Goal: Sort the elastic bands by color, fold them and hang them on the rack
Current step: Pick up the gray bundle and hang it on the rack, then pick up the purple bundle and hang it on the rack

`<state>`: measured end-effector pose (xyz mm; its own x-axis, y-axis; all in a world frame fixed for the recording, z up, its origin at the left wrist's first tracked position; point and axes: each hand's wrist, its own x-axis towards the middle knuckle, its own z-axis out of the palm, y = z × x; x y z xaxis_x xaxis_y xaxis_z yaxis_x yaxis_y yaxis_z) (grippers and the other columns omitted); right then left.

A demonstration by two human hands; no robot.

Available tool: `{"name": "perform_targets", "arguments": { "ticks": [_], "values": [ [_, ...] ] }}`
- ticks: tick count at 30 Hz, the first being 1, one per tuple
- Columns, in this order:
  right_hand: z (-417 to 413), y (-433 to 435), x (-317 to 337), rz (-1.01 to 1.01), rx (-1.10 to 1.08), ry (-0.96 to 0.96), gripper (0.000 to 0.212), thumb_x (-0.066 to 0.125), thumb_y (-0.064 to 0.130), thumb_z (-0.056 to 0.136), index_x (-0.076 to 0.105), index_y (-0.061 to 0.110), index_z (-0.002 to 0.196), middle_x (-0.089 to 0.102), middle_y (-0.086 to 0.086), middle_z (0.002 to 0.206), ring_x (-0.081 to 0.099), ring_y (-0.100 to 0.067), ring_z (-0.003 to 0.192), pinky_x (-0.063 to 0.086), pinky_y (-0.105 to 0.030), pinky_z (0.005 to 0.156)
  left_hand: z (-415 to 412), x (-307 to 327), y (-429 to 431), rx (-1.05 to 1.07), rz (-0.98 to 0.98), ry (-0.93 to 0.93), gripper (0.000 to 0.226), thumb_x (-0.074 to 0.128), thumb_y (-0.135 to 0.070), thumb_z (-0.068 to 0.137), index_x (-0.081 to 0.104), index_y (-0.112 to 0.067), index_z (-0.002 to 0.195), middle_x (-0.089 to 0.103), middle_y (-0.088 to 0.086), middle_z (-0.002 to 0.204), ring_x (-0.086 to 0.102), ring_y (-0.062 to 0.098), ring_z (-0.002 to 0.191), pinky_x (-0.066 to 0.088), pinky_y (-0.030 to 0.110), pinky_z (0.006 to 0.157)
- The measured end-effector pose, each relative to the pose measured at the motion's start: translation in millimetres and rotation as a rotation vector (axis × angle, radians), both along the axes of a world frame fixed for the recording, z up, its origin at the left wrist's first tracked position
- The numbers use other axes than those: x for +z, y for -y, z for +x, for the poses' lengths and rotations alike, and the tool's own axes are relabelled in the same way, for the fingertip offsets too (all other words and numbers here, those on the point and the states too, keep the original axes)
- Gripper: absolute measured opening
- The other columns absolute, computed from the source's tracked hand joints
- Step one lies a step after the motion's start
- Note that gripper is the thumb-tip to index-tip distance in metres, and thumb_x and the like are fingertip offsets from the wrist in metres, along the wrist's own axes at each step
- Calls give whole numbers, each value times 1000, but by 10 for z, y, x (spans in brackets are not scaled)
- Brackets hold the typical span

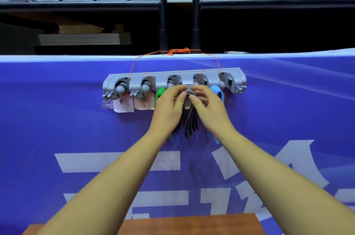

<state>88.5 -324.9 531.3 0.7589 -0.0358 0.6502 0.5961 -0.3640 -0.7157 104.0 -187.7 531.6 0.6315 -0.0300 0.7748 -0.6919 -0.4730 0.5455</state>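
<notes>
A grey rack point(192, 76) with several hooks hangs by orange string on a blue banner. Green bands point(160, 93) hang from a hook left of centre, and blue bands point(217, 90) hang to the right. Between them, a bundle of dark folded bands point(190, 123) droops from the middle of the rack. My left hand point(169, 107) and my right hand point(207, 107) both pinch the top of this dark bundle at a hook. The hands hide the bundle's upper part and much of the green bands.
Two paper labels point(124, 105) are taped under the left hooks. The blue banner point(76, 123) with white characters covers a barrier. Black metal railings point(163, 4) stand behind it. A brown tabletop edge point(192, 224) lies at the bottom.
</notes>
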Motion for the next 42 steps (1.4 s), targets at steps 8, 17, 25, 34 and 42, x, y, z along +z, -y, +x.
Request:
{"name": "perform_targets", "arguments": {
  "ticks": [8,17,25,34,42],
  "values": [
    [7,-80,-1,-12,-198,144,18,51,15,99,62,13,113,65,6,100,60,-7,94,44,-11,79,21,-67,20,10,-30,46,27,56,-17,97,63,-11,122,67,-2,120,61,9,110,46,19,95],
    [-54,-35,-119,-139,-199,88,20,48,17,100,57,17,118,67,4,110,62,-13,102,50,-34,87,4,-87,-3,-20,42,14,31,49,-14,100,60,-13,129,62,-3,127,55,5,116,36,5,94],
    [-427,35,-450,-226,-239,-91,36,50,13,94,53,13,129,62,-1,125,55,-19,117,43,-29,101,-272,-359,-276,-78,-12,-144,30,50,-7,95,60,-14,122,65,-1,121,62,10,111,49,32,100],
    [-821,-35,-1879,-431,-325,-458,47,52,30,93,48,10,136,48,-8,138,42,-26,132,36,-42,109,-729,-1710,-844,47,75,-522,12,54,-11,94,63,-17,99,67,-3,97,60,8,88,39,4,73],
    [-1318,-526,-3258,-500,-192,-730,45,60,26,88,56,2,126,56,-19,123,51,-36,120,40,-41,106,-1458,-3324,-1533,143,286,-912,8,59,-8,87,66,-10,89,69,7,90,59,19,81,42,27,74]
  ]
}}
